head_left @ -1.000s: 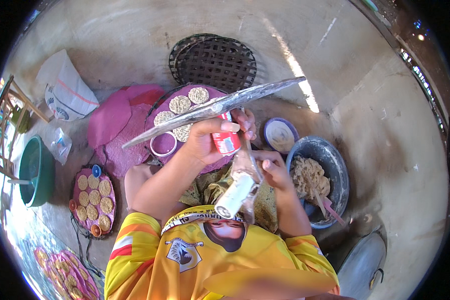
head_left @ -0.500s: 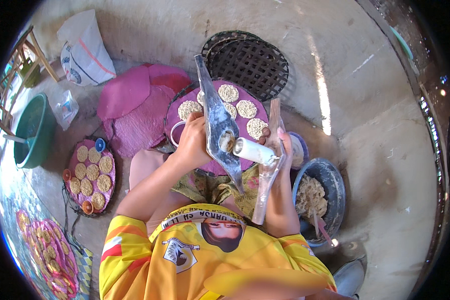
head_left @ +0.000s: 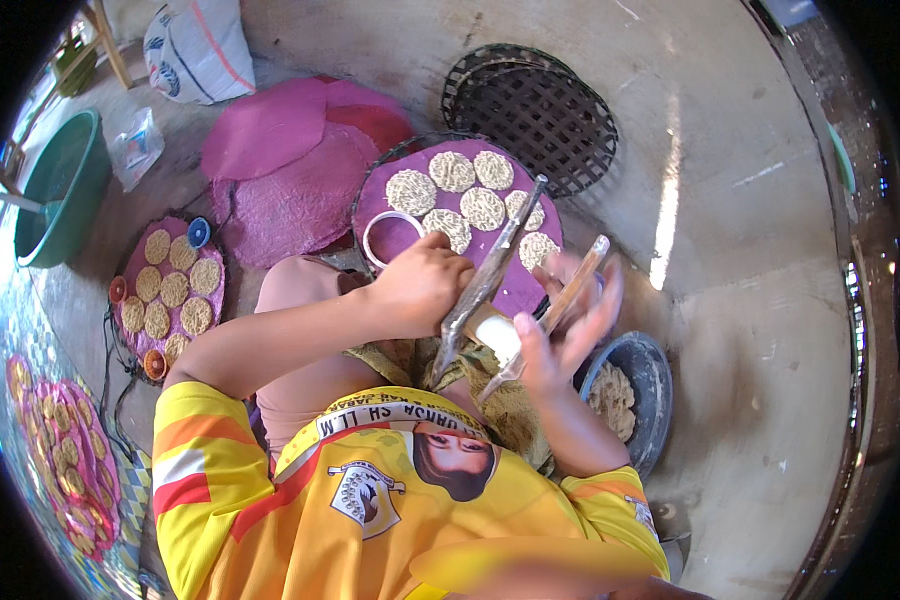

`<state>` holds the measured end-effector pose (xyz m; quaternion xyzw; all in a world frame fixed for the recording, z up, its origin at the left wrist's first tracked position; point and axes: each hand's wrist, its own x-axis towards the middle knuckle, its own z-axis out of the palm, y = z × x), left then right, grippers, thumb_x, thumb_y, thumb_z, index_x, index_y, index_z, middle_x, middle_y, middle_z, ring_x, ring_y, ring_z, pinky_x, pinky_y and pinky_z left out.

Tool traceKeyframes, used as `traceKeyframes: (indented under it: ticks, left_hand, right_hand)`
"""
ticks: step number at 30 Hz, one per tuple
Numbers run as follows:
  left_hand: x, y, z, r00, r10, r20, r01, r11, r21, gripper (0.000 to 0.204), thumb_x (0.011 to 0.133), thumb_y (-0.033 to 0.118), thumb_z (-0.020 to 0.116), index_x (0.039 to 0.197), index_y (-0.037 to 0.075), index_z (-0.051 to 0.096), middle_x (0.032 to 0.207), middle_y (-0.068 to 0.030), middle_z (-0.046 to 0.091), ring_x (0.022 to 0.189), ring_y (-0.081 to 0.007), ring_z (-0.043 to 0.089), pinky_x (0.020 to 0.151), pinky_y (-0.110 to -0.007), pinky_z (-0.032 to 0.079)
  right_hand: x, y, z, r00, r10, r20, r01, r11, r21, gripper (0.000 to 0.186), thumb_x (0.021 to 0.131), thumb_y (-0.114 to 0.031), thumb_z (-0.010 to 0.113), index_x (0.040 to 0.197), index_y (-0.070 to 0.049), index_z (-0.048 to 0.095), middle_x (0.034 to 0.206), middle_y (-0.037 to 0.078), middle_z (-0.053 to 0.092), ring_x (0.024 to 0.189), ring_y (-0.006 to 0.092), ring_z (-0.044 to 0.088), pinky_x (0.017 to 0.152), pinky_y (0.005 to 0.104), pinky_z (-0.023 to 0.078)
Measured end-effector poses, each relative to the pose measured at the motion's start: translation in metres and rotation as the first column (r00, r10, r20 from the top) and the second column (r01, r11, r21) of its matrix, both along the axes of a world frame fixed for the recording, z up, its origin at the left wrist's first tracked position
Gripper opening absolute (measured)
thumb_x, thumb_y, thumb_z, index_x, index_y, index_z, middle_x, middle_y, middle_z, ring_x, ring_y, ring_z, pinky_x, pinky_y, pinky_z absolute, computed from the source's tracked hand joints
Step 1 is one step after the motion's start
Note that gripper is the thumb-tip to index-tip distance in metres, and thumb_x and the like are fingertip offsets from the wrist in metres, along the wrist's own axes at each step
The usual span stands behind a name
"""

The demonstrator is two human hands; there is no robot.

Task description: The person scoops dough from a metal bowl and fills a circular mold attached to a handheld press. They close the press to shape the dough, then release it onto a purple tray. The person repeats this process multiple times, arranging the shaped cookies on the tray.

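Note:
My left hand (head_left: 425,285) is closed round a long, tapered handle bar (head_left: 497,258) of a two-part hand press. A pale cylinder (head_left: 498,335) joins this bar to the second, wooden handle bar (head_left: 576,279). My right hand (head_left: 570,335) is beside the second bar with its fingers spread, the thumb on the near side; whether the palm touches the bar is hard to see. Beyond the press is a round tray covered in purple sheet (head_left: 395,175), bearing several pale, round noodle-like cakes (head_left: 452,172). A white ring (head_left: 368,240) lies on it near my left hand.
Right of my knees stands a dark basin (head_left: 652,385) of pale dough (head_left: 613,400). Black woven trays (head_left: 570,130) lean against the wall. Purple sheets (head_left: 275,195), a smaller cake-laden tray (head_left: 210,305), a green tub (head_left: 95,165) and a white sack (head_left: 195,50) are on the left.
The press has turned and dropped toward my lap, both bars now seen more edge-on. My right hand's fingers have spread from their grip. The white ring shows more fully.

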<state>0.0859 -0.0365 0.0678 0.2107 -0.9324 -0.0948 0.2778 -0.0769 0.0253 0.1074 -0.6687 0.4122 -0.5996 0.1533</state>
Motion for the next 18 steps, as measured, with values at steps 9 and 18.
traceKeyframes:
  ticks: [9,18]
  left_hand:
    - [-0.031,0.022,-0.029,0.539,0.498,-0.679,-0.269,0.866,0.422,0.057,0.058,-0.004,0.056,0.113,0.003,0.046,0.113,-0.0170,0.041,0.110,-0.0286,0.040,0.098,-0.041,0.027]
    - [-0.054,0.065,-0.044,0.287,0.355,-0.890,0.575,-0.807,-0.136,0.111,0.057,0.086,0.027,0.131,0.004,0.028,0.111,-0.0226,0.049,0.103,-0.0306,0.050,0.082,-0.037,0.043]
  right_hand:
    - [-0.025,-0.033,0.067,0.781,0.396,0.483,-0.576,0.756,0.312,0.087,0.059,-0.021,0.061,0.132,0.002,0.019,0.100,0.017,0.047,0.093,0.0269,0.049,0.086,0.0393,0.039]
    - [-0.024,-0.121,0.057,0.532,0.370,0.761,-0.835,0.377,0.401,0.064,0.070,-0.030,0.057,0.118,0.005,0.034,0.121,0.023,0.038,0.116,0.0381,0.036,0.096,0.0470,0.031]
